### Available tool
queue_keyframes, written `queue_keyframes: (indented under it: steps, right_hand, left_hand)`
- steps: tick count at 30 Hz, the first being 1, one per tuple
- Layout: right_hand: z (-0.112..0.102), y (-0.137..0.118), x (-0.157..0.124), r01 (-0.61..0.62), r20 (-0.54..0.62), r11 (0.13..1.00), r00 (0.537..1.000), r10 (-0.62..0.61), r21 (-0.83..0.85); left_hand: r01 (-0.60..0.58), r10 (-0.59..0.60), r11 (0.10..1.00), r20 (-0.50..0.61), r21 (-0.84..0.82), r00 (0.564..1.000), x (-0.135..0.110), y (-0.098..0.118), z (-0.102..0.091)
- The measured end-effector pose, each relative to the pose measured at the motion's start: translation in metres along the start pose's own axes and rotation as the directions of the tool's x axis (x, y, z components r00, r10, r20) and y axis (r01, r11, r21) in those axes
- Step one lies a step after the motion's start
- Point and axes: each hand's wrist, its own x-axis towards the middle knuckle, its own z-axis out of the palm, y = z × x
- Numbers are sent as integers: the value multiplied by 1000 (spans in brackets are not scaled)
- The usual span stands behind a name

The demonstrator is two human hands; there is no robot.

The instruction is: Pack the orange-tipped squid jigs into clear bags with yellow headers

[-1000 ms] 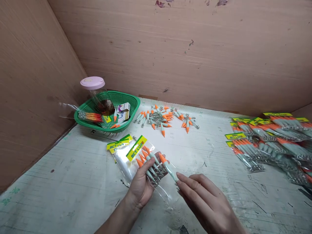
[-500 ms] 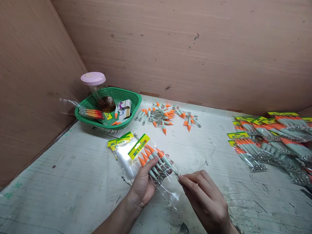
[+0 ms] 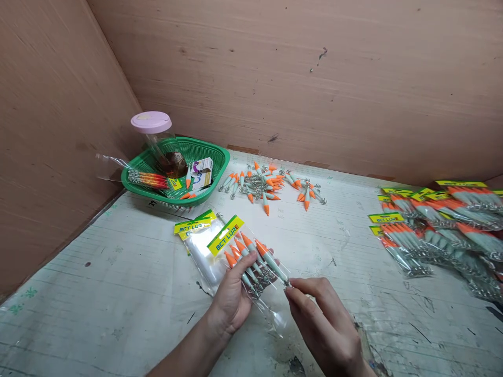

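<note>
My left hand (image 3: 234,296) is closed on a clear plastic bag (image 3: 225,236) with a yellow and green "BCT LURE" header, its thumb pressed over the front. Several orange and pale grey-green fishing lures (image 3: 244,253) lie side by side in the bag, hooks toward the lower right. Pinched by its hook end in my right hand (image 3: 326,317) is another fishing lure (image 3: 272,262), lying along the bag's right side with its orange tip toward the header. Under the bag on the table are flat empty bags (image 3: 196,246) with the same headers.
Loose lures (image 3: 267,186) are heaped toward the back of the table (image 3: 118,293). At the left a green basket (image 3: 220,175) holds a pink-lidded jar (image 3: 151,123), a red-yellow lure pack (image 3: 147,179) and a small box (image 3: 202,170). Filled lure packs (image 3: 444,225) pile up at right. Wooden walls enclose the back and left.
My right hand has shifted slightly left toward the bag. The lure it pinches has slid a little along the bag's right side and lies more fully in view.
</note>
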Motion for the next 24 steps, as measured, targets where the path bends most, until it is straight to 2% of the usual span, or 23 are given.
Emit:
queue_keyframes:
  steps: [4,8,11,17,21,24]
  right_hand:
    - [3,3,-8,25,10,999,1000,-25,42]
    - [4,1,-8,-62,-40,998,997,62,4]
    - [2,-1,-3,-74,-63,997,995,75,21]
    - [-8,1,7,-152,-1,977,988,154,151]
    - [-16,7,6,-137,109,976,987,120,170]
    - [-19,12,2,-138,115,979,986,121,152]
  left_hand:
    - [25,-25,999,12,36,1000,0,0,0]
    - [32,-33,997,19,68,999,-2,0,2]
    - [35,-37,996,16,79,999,-4,-1,3]
    - [59,-69,993,101,98,993,-5,-2,1]
    - [74,-92,990,148,122,985,-4,-4,-1]
    - [86,-115,983,180,161,977,-4,-4,-2]
